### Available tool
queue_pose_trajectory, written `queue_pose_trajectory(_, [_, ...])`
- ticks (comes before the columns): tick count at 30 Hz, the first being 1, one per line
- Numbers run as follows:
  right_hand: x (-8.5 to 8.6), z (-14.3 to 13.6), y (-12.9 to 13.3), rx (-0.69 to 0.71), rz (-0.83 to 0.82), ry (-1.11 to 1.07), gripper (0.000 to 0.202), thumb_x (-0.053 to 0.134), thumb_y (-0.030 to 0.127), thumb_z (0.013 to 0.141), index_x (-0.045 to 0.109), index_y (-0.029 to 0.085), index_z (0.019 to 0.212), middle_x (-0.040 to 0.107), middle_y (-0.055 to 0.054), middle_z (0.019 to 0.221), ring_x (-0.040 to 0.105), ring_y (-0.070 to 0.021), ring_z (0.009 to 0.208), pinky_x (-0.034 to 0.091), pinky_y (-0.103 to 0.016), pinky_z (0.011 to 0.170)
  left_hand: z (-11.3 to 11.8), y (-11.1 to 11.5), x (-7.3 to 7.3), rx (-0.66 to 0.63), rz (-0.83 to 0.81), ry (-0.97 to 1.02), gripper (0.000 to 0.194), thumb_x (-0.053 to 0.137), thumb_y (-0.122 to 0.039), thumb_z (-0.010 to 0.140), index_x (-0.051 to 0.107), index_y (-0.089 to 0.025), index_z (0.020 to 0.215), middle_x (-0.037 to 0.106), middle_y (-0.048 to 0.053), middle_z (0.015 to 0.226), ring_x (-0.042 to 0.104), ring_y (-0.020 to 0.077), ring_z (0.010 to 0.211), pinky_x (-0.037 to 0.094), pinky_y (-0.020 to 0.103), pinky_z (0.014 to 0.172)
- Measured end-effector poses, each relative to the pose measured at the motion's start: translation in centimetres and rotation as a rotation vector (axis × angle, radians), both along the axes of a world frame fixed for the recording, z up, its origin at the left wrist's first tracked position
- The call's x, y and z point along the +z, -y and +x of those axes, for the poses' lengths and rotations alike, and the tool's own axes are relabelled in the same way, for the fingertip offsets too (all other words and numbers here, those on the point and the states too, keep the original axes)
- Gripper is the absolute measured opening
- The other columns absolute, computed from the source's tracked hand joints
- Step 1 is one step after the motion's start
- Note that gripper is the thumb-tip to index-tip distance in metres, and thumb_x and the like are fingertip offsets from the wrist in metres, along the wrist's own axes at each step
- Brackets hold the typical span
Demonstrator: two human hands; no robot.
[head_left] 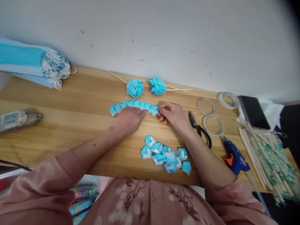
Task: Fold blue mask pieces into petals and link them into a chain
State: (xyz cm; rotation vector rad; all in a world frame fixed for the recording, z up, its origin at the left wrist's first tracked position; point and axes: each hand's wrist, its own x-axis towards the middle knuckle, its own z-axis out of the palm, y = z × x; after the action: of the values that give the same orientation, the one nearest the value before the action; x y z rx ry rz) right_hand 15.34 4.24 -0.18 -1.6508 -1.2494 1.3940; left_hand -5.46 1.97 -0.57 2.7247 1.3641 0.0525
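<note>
A curved row of folded blue paper petals lies on the wooden table in front of me, its pieces overlapping. My right hand pinches the petal at the row's right end between thumb and fingers. Over the lower edge of the row, my left hand is closed, its fingertips at the petals near that same end. Part of the row is hidden behind the left hand. Nearer my body is a loose pile of blue folded pieces, many with white tape strips on them.
Two blue paper flowers on sticks lie by the wall. Black scissors, tape rolls, a blue glue gun, wooden sticks and a phone are at right. Face masks are stacked at far left.
</note>
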Motion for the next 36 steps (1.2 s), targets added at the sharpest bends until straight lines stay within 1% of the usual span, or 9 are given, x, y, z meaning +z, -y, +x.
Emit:
queue_pose_trajectory(4, [0.14, -0.05, 0.08, 0.009, 0.005, 0.042, 0.017, 0.060, 0.007, 0.086, 0.061, 0.016, 0.072, 0.066, 0.004, 0.059, 0.058, -0.0068, 0.043, 0.043, -0.014, 0.033, -0.09, -0.03, -0.11, 0.002, -0.002, 0.000, 0.043, 0.031, -0.021, 0.102, 0.068, -0.013, 0.124, 0.073, 0.013, 0.094, 0.064, 0.0246, 0.085, 0.042, 0.035, 0.070])
queue_pose_trajectory(9, [0.38, -0.15, 0.23, 0.023, 0.030, 0.111, 0.017, 0.059, 0.007, 0.085, 0.058, 0.017, 0.072, 0.065, 0.004, 0.059, 0.057, -0.0067, 0.042, 0.043, -0.014, 0.034, -0.16, 0.01, -0.25, -0.010, 0.044, 0.013, 0.042, 0.032, -0.022, 0.103, 0.069, -0.013, 0.122, 0.073, 0.011, 0.090, 0.063, 0.0224, 0.081, 0.042, 0.033, 0.068])
queue_pose_trajectory(15, [0.51, -0.43, 0.33, 0.043, 0.052, 0.197, 0.019, 0.057, 0.007, 0.085, 0.055, 0.019, 0.071, 0.063, 0.006, 0.056, 0.055, -0.0064, 0.039, 0.042, -0.014, 0.033, 0.03, -0.04, 0.04, 0.019, -0.024, -0.028, 0.042, 0.034, -0.021, 0.103, 0.067, -0.013, 0.128, 0.073, 0.013, 0.093, 0.065, 0.0265, 0.085, 0.042, 0.036, 0.069])
queue_pose_trajectory(19, [0.69, -0.55, 0.35, 0.044, 0.050, 0.218, 0.019, 0.056, 0.007, 0.085, 0.055, 0.019, 0.071, 0.063, 0.006, 0.056, 0.056, -0.0068, 0.040, 0.042, -0.014, 0.033, 0.03, 0.00, 0.23, 0.013, -0.002, -0.042, 0.041, 0.037, -0.021, 0.102, 0.066, -0.014, 0.130, 0.074, 0.013, 0.094, 0.066, 0.0255, 0.085, 0.041, 0.034, 0.067])
queue_pose_trajectory(23, [0.76, -0.57, 0.37, 0.053, 0.058, 0.244, 0.020, 0.055, 0.005, 0.084, 0.054, 0.020, 0.070, 0.062, 0.006, 0.055, 0.055, -0.0069, 0.039, 0.042, -0.015, 0.033, -0.18, 0.20, 0.20, 0.004, 0.054, -0.036, 0.037, 0.041, -0.017, 0.098, 0.071, -0.014, 0.119, 0.074, 0.012, 0.092, 0.066, 0.0251, 0.083, 0.041, 0.034, 0.066])
queue_pose_trajectory(26, [0.69, -0.58, 0.39, 0.064, 0.071, 0.259, 0.020, 0.055, 0.006, 0.084, 0.054, 0.019, 0.069, 0.063, 0.006, 0.055, 0.056, -0.0068, 0.040, 0.043, -0.015, 0.034, -0.32, 0.37, 0.23, -0.019, 0.065, -0.008, 0.034, 0.042, -0.016, 0.095, 0.073, -0.014, 0.111, 0.075, 0.011, 0.093, 0.066, 0.0248, 0.083, 0.041, 0.034, 0.066])
queue_pose_trajectory(28, [0.62, -0.57, 0.38, 0.069, 0.074, 0.265, 0.019, 0.055, 0.006, 0.084, 0.055, 0.019, 0.069, 0.063, 0.006, 0.056, 0.056, -0.0067, 0.040, 0.043, -0.015, 0.035, -0.31, 0.43, 0.26, -0.025, 0.067, 0.016, 0.036, 0.041, -0.015, 0.095, 0.073, -0.016, 0.113, 0.075, 0.010, 0.092, 0.066, 0.0242, 0.083, 0.040, 0.033, 0.065])
queue_pose_trajectory(33, [0.47, -0.51, 0.31, 0.074, 0.076, 0.269, 0.017, 0.055, 0.008, 0.083, 0.056, 0.019, 0.070, 0.063, 0.005, 0.056, 0.056, -0.0073, 0.040, 0.043, -0.015, 0.035, -0.01, 0.32, 0.27, -0.032, 0.031, 0.017, 0.044, 0.040, -0.015, 0.095, 0.069, -0.020, 0.127, 0.076, 0.009, 0.096, 0.067, 0.0254, 0.085, 0.042, 0.035, 0.066])
queue_pose_trajectory(36, [0.43, -0.49, 0.31, 0.079, 0.086, 0.277, 0.017, 0.055, 0.008, 0.083, 0.056, 0.019, 0.070, 0.063, 0.006, 0.056, 0.057, -0.0073, 0.040, 0.043, -0.015, 0.035, 0.17, 0.17, 0.22, -0.028, 0.018, 0.020, 0.044, 0.039, -0.017, 0.096, 0.069, -0.020, 0.128, 0.075, 0.009, 0.094, 0.066, 0.0238, 0.081, 0.041, 0.034, 0.064])
